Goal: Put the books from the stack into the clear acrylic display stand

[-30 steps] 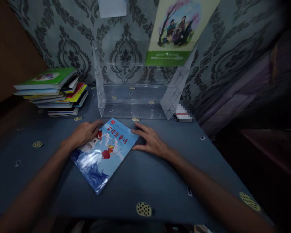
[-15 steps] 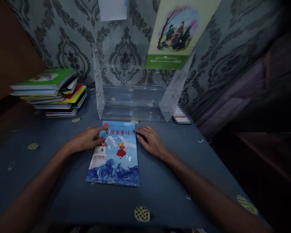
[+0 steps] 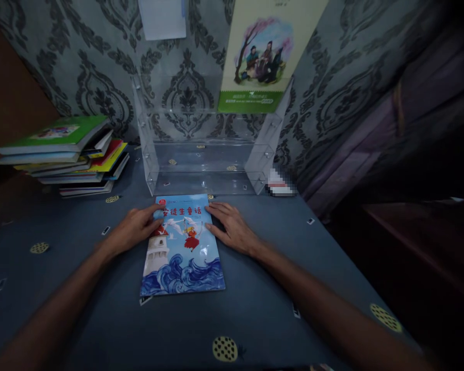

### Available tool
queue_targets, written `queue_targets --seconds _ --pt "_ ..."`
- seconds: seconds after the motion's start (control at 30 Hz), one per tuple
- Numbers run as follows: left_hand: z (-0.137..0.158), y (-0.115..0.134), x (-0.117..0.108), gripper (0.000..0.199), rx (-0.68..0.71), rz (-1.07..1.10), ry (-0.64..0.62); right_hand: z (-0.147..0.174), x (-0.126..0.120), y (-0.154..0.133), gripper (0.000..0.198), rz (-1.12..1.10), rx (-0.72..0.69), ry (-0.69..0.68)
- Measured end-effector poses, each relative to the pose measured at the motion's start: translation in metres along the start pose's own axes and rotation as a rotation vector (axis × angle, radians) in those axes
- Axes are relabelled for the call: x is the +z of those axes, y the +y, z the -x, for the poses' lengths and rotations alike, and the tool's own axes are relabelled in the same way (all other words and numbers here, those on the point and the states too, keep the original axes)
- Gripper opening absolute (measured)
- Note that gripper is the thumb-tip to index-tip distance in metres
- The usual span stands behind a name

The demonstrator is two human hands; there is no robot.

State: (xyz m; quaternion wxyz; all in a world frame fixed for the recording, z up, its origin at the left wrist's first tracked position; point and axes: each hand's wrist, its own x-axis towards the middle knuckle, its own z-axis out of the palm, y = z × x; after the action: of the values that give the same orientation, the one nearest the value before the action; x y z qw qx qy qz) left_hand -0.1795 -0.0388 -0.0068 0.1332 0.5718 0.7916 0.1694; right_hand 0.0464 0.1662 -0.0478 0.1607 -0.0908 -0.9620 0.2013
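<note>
A thin blue storybook (image 3: 185,257) lies flat on the table, its cover facing up with red title characters, a figure in red, white birds and dark blue waves. At its upper left edge is my left hand (image 3: 133,229), thumb and forefinger spread apart with their tips on the cover. My right hand (image 3: 235,229) rests at the opposite edge, its fingers stretched out and the fingertips touching the cover's margin. Neither hand is closed around the book.
Behind the book stands a clear acrylic rack (image 3: 201,154), with a cream and green book (image 3: 251,98) on its upper right. A stack of books (image 3: 73,154) stands at left. A pixelated item (image 3: 281,184) sits right of the rack. The table (image 3: 170,335) has a pineapple-print cover.
The view has shifted slightly to the right. The storybook has turned a little on the table, and my right hand's fingertips have come in onto its right edge.
</note>
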Motion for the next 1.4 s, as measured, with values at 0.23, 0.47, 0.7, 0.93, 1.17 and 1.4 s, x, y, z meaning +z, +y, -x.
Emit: queue_targets --seconds 0.23,0.47,0.7,0.93,1.17,1.4 --pt "-0.004 -0.005 0.007 0.047 -0.049 -0.146 0.053 -0.001 0.004 0.003 0.056 0.040 -0.006 0.004" --pt "-0.009 -0.004 0.010 0.046 -0.109 -0.234 0.073 -0.001 0.006 0.001 0.057 0.078 0.012 -0.023" --pt "-0.010 -0.003 0.012 0.046 -0.141 -0.264 0.085 -0.006 0.004 -0.006 0.054 0.137 0.013 0.035" --pt "-0.011 -0.005 0.016 0.044 -0.135 -0.309 0.111 -0.025 0.006 -0.006 0.053 0.092 -0.028 -0.052" --pt "-0.009 -0.002 0.015 0.042 -0.105 -0.344 0.149 -0.028 0.003 0.002 0.061 0.079 0.100 -0.035" --pt "-0.012 -0.002 0.016 0.040 0.127 -0.449 0.298 -0.029 0.005 0.004 0.058 0.070 0.082 -0.020"
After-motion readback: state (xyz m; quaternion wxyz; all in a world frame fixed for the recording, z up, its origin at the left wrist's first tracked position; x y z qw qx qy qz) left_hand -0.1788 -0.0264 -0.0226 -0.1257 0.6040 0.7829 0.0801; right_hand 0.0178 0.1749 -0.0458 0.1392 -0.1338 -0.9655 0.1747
